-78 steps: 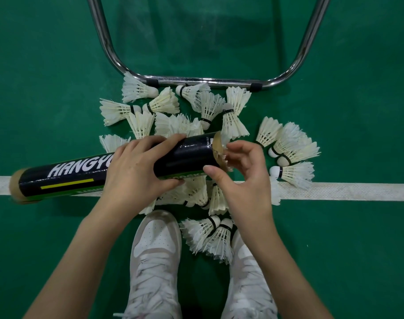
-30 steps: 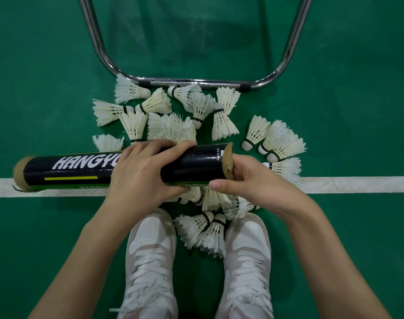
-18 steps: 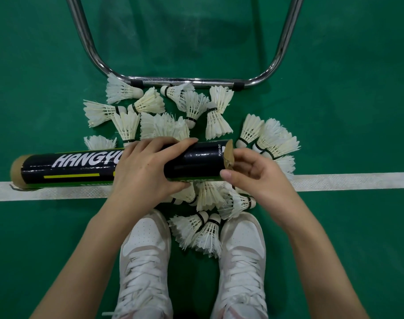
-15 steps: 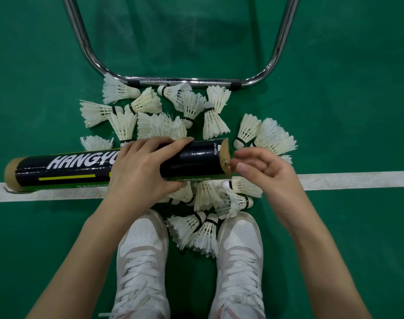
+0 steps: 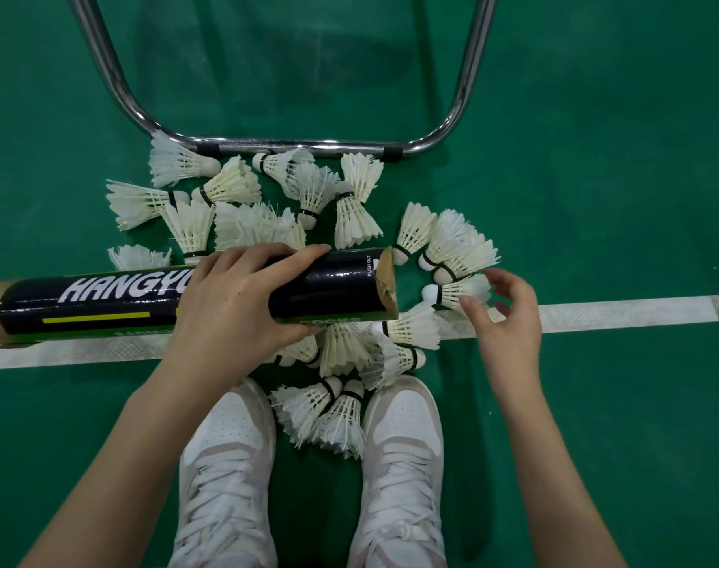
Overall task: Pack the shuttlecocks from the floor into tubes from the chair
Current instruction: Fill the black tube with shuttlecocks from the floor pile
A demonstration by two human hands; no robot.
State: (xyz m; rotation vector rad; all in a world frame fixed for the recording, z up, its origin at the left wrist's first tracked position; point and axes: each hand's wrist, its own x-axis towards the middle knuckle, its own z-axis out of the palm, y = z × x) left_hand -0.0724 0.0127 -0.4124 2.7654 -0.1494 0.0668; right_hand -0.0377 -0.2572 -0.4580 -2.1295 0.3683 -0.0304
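Observation:
My left hand [image 5: 243,297] grips a black cardboard tube [image 5: 103,301] lettered in white, held level above the floor with its open mouth [image 5: 386,284] pointing right. Several white feather shuttlecocks [image 5: 267,227] lie scattered on the green floor under and around the tube. My right hand [image 5: 505,317] hovers open to the right of the tube mouth, fingers spread, just over a shuttlecock [image 5: 456,293] whose cork points left. Nothing is held in that hand. The inside of the tube is hidden.
The chrome chair leg frame [image 5: 300,143] bends across the floor just beyond the shuttlecocks. A white court line [image 5: 616,313] runs left to right under the tube. My two white shoes [image 5: 230,465] stand at the near side, with two shuttlecocks [image 5: 325,416] between them.
My right hand left the tube mouth and moved right, opening over the shuttlecocks on the right. The left hand keeps holding the tube level.

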